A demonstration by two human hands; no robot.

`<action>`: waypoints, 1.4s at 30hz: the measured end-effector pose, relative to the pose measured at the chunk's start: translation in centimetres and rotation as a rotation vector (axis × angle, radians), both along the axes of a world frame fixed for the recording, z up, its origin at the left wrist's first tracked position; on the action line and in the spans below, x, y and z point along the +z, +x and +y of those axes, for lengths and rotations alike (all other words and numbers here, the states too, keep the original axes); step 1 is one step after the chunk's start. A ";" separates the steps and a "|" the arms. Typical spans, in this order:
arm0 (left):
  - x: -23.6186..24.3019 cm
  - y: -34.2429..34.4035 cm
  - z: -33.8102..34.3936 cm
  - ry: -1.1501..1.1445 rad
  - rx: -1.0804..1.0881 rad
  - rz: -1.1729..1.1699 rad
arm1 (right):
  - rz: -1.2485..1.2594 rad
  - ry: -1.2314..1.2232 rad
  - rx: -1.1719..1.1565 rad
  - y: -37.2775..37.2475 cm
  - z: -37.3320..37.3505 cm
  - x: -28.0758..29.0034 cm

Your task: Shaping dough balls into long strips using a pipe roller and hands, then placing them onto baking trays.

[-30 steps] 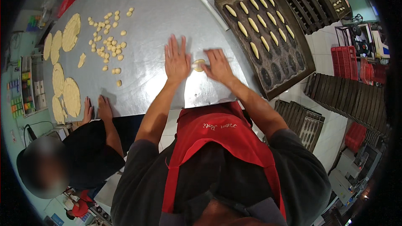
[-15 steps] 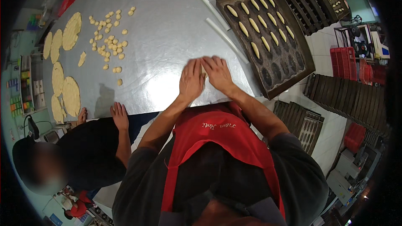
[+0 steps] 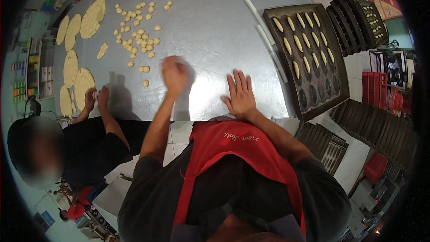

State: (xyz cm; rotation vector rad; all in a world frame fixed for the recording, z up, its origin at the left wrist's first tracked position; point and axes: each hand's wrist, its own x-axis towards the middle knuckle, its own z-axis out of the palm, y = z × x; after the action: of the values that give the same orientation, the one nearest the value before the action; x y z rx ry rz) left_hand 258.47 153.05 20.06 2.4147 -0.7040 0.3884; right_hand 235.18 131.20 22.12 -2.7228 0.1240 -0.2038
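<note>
My left hand (image 3: 175,75) is smeared by motion above the steel table (image 3: 201,27), just right of the small dough balls (image 3: 142,39). Its fingers are too blurred to tell whether they hold anything. Flat on the table lies my right hand (image 3: 242,95), fingers spread and nothing seen in it; whatever may be under the palm is hidden. To its right, a dark baking tray (image 3: 319,96) holds rows of slim rolled dough sticks (image 3: 298,45), with bare hollows at its near end.
Flattened dough sheets (image 3: 84,85) lie at the table's left, where a co-worker's hands (image 3: 103,96) rest by the edge. Two white rods (image 3: 272,54) lie beside the tray. Stacked dark trays (image 3: 380,121) and a red crate (image 3: 374,90) stand to the right.
My hands, together over a small dough piece before, are now apart; the left moved left toward the balls, the right lies spread. The view has shifted left. The co-worker's hands drew closer together.
</note>
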 end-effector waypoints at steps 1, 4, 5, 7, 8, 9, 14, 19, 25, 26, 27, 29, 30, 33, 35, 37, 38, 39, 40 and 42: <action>0.0 3.0 2.3 0.020 0.209 0.048 | 0.153 -0.014 0.010 -1.3 0.5 0.1; 0.9 8.4 5.5 0.297 0.534 -0.019 | -0.028 -0.169 -0.057 3.6 -1.1 1.4; 1.1 9.4 5.8 0.363 0.496 0.066 | -0.021 -0.168 -0.063 5.7 -1.8 0.9; 1.2 10.1 5.1 0.425 0.429 0.152 | -0.115 -0.046 -0.155 8.6 -3.4 0.0; 1.2 9.8 4.7 0.242 0.351 0.325 | -0.109 -0.052 -0.176 8.0 -3.6 -0.2; 1.2 9.4 4.5 0.065 0.270 0.497 | -0.064 0.033 -0.106 7.1 -3.3 -0.5; -0.1 3.3 1.1 -0.242 0.014 0.347 | -0.131 0.365 -0.074 -0.5 -3.6 1.5; 1.6 -3.3 -3.4 -0.425 -0.066 0.826 | -0.157 0.261 -0.286 -4.8 -8.0 2.7; 1.6 -7.4 -6.9 -0.493 -0.181 0.869 | -0.711 0.444 -0.967 -14.3 -16.8 7.1; 1.2 -7.7 -7.4 -0.488 -0.182 0.934 | -0.353 0.261 -0.860 -17.4 -19.2 4.9; 1.2 -8.1 -8.2 -0.490 -0.188 0.932 | -0.002 0.082 -0.729 -17.9 -20.7 5.0; 1.1 -9.5 -10.0 -0.397 -0.079 0.898 | -0.034 0.021 -0.715 -18.8 -20.2 4.0; 0.8 -10.1 -11.1 -0.398 -0.074 0.890 | -0.063 -0.034 -0.689 -17.5 -19.2 4.5; 0.1 -11.9 -13.8 -0.404 -0.253 0.920 | -0.230 0.268 -0.448 -8.1 -15.8 4.9; 4.2 -14.2 -17.8 -0.192 -0.228 0.837 | -0.187 0.186 -0.382 -2.6 -14.2 3.4; 2.6 -14.5 -16.5 0.021 -0.373 0.323 | -0.212 0.006 -0.362 0.3 -13.5 1.4; 1.4 -15.0 -15.4 0.141 -0.424 0.173 | -0.131 0.020 -0.406 0.7 -13.0 0.9; 0.1 -15.6 -14.1 0.262 -0.471 0.027 | -0.047 0.030 -0.448 1.0 -12.6 0.2; 1.2 -16.5 -13.6 0.266 -0.488 0.025 | -0.125 -0.011 -0.463 0.1 -12.3 -0.5; 3.9 -17.3 -12.7 0.287 -0.499 0.030 | -0.048 0.102 -0.615 -1.3 -11.4 -1.0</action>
State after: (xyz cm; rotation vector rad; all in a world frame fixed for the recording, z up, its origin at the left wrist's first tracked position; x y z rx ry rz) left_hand 241.16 140.34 23.95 2.3796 -1.3835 0.0469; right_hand 233.86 119.78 21.07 -2.4965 0.9293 -0.4194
